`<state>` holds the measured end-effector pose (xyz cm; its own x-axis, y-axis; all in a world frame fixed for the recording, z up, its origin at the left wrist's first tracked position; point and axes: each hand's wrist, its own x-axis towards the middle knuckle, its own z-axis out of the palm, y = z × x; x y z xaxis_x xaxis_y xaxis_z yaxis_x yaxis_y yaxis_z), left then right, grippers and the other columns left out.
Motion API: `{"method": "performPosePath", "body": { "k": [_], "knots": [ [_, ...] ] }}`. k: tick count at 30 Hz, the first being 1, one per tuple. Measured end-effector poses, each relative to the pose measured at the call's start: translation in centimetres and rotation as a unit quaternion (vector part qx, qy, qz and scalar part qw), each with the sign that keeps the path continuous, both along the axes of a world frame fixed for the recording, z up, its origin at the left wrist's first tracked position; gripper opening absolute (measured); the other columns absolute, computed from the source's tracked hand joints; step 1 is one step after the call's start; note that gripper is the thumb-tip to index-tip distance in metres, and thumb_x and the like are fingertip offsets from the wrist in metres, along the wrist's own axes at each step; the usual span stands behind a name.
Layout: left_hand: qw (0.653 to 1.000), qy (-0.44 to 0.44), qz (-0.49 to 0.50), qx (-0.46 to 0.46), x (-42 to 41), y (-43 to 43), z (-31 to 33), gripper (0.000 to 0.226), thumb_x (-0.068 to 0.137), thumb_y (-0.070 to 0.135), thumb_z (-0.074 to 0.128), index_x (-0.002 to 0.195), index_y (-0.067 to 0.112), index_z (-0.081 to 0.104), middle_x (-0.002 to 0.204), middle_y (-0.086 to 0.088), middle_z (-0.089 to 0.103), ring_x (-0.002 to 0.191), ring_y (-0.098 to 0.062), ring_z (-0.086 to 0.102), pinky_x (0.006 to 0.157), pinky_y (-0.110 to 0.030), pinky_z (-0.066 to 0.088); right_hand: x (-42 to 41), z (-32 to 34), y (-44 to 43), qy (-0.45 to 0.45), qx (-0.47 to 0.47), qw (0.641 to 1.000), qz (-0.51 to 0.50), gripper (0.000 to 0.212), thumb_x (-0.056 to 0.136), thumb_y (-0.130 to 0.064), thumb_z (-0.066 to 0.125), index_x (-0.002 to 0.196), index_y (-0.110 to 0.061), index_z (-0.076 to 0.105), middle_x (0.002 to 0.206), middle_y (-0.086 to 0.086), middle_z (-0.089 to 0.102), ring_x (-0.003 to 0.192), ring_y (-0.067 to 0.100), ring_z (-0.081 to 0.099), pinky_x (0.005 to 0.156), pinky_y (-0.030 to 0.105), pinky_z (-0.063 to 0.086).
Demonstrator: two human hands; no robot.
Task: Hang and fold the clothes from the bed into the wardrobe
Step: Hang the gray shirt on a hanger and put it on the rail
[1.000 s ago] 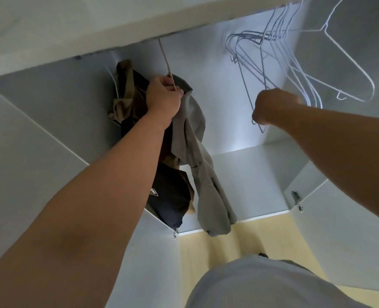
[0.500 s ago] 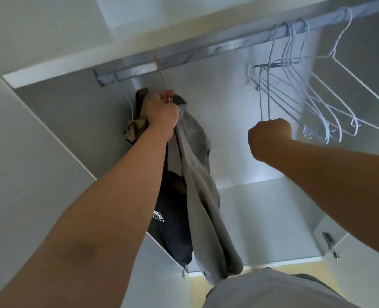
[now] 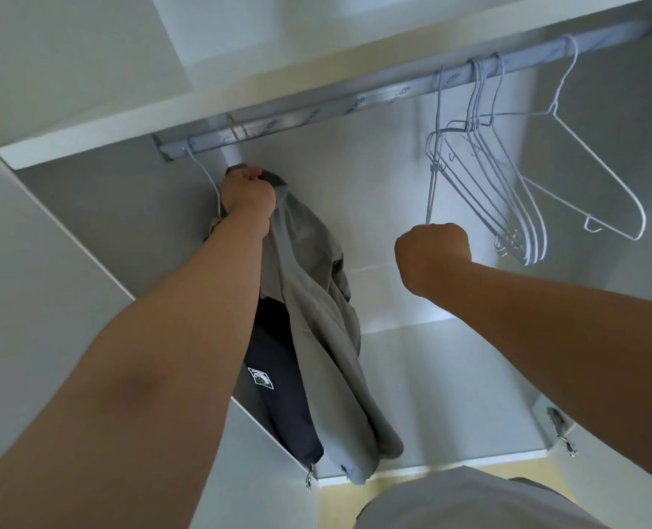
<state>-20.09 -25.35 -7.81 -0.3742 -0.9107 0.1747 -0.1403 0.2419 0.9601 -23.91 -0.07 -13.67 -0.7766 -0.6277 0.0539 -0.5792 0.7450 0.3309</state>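
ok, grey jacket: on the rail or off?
On, it seems: its tan hook loops over the rail, blurred below. The left hand grips the grey jacket at its top.

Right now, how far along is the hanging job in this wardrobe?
Done: a dark garment hangs at the left end of the rail. In hand: the left hand grips the top of a grey garment just under the rail, and the right hand holds a wire hanger hooked on the rail. Left: more empty hangers hang at the right; the bed is out of view, so remaining clothes cannot be counted.
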Motion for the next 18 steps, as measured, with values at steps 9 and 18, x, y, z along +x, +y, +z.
{"method": "performPosePath", "body": {
  "k": [9,18],
  "knots": [
    [0.986,-0.168,-0.004,0.020,1.0,-0.2,-0.4,0.037,0.105,0.010,0.043,0.140,0.002,0.049,0.137,-0.019,0.057,0.125,-0.034,0.055,0.104,-0.035,0.047,-0.4,-2.3,2.2,-0.066,-0.248,0.966,-0.019,0.026,0.086,-0.007,0.053,0.108,-0.012,0.041,0.081,0.003,0.047,0.053,0.018,0.040,0.054,0.031,0.033],
    [0.928,-0.303,0.027,-0.213,0.8,4.8,-0.2,0.052,0.091,0.016,0.062,0.141,0.012,0.049,0.148,-0.012,0.046,0.137,-0.032,0.042,0.114,-0.044,0.038,-2.7,-0.8,4.1,-0.204,-0.398,0.868,-0.214,0.015,0.096,-0.021,0.042,0.103,-0.011,0.051,0.106,0.013,0.062,0.087,0.034,0.056,0.076,0.035,0.039]
  ]
}}
